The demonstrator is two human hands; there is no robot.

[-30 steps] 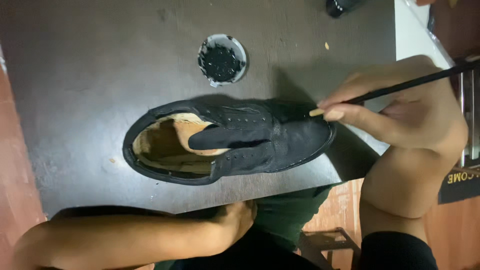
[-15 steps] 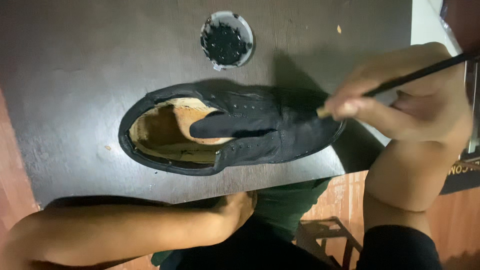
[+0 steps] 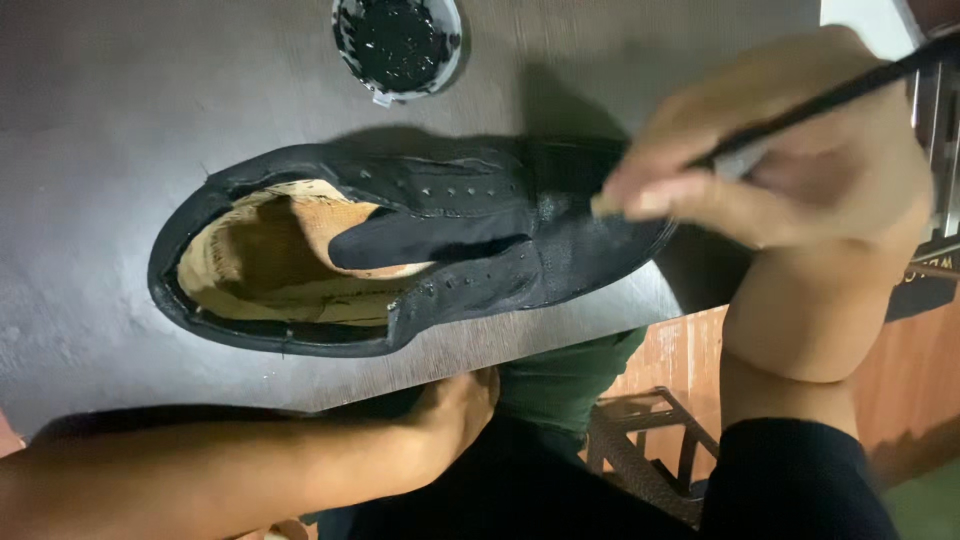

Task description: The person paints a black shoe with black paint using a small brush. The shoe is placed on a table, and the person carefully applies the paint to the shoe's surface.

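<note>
A black lace-less shoe (image 3: 470, 250) with a tan lining lies on a dark table (image 3: 130, 120), toe to the right. My right hand (image 3: 790, 180) grips a thin black brush (image 3: 830, 95), its tip on the shoe's wet, shiny toe. My left hand (image 3: 455, 410) rests below the table's near edge, fingers curled against it, holding nothing that I can see.
A small round tin of black polish (image 3: 398, 42) stands on the table just beyond the shoe. Under the table's edge are my lap in dark clothing, a metal stool frame (image 3: 650, 440) and a wooden floor.
The view has moved closer to the shoe. My right hand with the brush has stayed on the toe, shifting slightly. The left hand has not moved.
</note>
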